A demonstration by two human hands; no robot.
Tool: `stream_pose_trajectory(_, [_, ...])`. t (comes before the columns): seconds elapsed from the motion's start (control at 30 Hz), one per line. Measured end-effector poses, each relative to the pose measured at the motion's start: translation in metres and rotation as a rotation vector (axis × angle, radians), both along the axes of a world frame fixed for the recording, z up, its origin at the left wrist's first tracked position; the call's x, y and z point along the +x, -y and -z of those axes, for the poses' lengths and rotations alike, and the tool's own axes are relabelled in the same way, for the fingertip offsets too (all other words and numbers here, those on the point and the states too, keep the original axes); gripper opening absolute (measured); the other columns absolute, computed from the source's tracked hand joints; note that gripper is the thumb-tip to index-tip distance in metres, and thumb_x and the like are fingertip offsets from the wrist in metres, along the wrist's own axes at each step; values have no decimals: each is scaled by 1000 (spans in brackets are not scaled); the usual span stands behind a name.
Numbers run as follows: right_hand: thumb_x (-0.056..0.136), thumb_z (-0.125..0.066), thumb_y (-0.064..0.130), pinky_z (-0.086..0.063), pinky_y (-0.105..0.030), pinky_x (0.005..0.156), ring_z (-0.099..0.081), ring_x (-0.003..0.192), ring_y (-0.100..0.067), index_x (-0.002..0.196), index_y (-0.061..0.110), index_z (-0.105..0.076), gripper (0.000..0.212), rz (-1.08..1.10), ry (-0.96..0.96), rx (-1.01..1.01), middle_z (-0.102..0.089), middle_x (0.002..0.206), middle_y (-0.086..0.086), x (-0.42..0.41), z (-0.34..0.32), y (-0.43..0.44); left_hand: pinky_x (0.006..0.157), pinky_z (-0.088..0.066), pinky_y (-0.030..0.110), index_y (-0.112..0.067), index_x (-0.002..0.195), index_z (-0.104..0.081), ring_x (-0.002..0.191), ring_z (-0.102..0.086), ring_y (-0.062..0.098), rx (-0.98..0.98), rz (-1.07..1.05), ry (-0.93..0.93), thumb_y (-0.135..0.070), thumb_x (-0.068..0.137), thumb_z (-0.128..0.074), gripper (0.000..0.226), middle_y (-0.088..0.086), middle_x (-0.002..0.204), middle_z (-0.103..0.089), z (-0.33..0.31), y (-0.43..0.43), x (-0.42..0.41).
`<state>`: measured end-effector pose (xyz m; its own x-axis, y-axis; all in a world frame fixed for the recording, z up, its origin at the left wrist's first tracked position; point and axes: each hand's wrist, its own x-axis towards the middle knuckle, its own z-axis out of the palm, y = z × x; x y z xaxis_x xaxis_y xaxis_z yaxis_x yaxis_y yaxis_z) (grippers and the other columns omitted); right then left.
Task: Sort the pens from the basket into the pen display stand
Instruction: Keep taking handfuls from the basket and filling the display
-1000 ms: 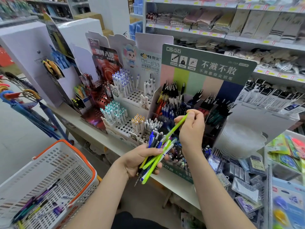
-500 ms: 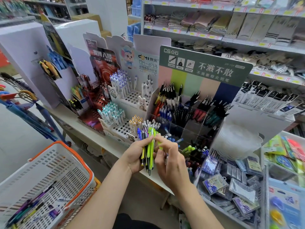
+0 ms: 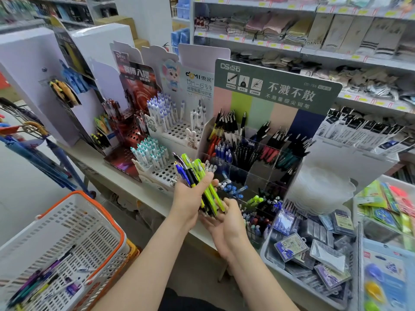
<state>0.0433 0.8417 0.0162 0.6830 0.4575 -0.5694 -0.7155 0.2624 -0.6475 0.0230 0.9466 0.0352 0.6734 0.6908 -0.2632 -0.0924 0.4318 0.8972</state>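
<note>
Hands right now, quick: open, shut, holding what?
Left hand: holds pens.
Right hand: at the pens' lower ends; grip cannot be told.

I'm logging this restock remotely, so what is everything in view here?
bundled pens: one bunch, green, blue and black, in the left hand
basket: one, white with orange rim, lower left
loose pens: several, mixed colours, on the basket's bottom
pen display stand: one, green header, clear compartments, behind the hands
white peg stands: two, left of the display stand
packets: many, in a bin, lower right
left hand: one, grips the bunch
right hand: one, beneath the bunch's lower ends
</note>
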Motion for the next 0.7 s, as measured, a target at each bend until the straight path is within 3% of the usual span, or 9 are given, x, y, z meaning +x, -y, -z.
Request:
stream_pose_trajectory(0.07, [112, -39, 24, -62, -41, 80, -71, 99, -30, 131, -2, -67, 43, 22, -143, 131, -76, 117, -23, 4, 0, -2, 85, -65, 40, -5, 113, -74, 102, -78, 33, 92, 73, 6, -2, 89, -82, 25, 18, 109, -79, -1, 8, -4])
stream_pose_trajectory(0.17, [112, -37, 20, -60, -36, 70, -72, 84, -22, 133, 0, -67, 41, 21, -154, 82, -74, 118, -21, 6, 1, -5, 92, -63, 43, -8, 112, -76, 106, -76, 31, 173, 146, -2, 0, 87, -83, 27, 11, 110, -80, 1, 13, -8])
stream_pose_trajectory(0.23, [114, -36, 24, -61, -38, 79, -73, 97, -24, 134, 6, -68, 42, -15, -122, 90, -75, 125, -18, 5, -1, -4, 94, -62, 44, -10, 110, -77, 107, -76, 31, 206, 185, -13, -4, 89, -84, 23, 11, 108, -80, 0, 15, -10])
stream_pose_trajectory(0.33, [116, -35, 32, -59, -48, 99, -73, 117, -28, 132, 20, -71, 42, -114, -37, 64, -78, 123, -11, 0, -10, 3, 80, -64, 34, -8, 118, -72, 94, -79, 25, 206, 217, -52, -10, 94, -80, 25, 11, 98, -81, -2, 16, -10])
stream_pose_trajectory(0.43, [110, -38, 20, -60, -44, 88, -73, 104, -24, 126, 23, -71, 38, -104, 221, -249, -79, 112, -9, 1, -18, 6, 78, -63, 30, -14, 117, -73, 93, -78, 18, 274, 223, -118, -15, 95, -79, 23, 4, 99, -80, 1, 14, -10])
stream_pose_trajectory(0.53, [104, -44, 12, -55, -29, 69, -65, 90, -16, 126, 30, -60, 33, 141, 550, -329, -65, 113, -3, 8, -26, 13, 78, -65, 39, -10, 115, -73, 89, -77, 26, 268, 273, -122, -17, 96, -79, 21, 17, 101, -78, 4, 11, -11])
stream_pose_trajectory(0.63, [102, -60, 26, -53, -24, 86, -60, 103, -8, 125, 42, -66, 29, 57, 1035, -418, -55, 122, 4, 23, -26, 18, 70, -61, 43, -8, 114, -72, 81, -71, 30, 271, 406, -113, -18, 97, -78, 21, 23, 100, -77, 4, 9, -13])
stream_pose_trajectory(0.7, [99, -66, 41, -47, -28, 97, -54, 117, -10, 125, 47, -69, 27, -77, 1158, -516, -51, 124, 9, 30, -23, 18, 66, -57, 42, -2, 112, -69, 74, -66, 29, 303, 484, -126, -13, 99, -73, 17, 24, 89, -73, 6, 8, -15])
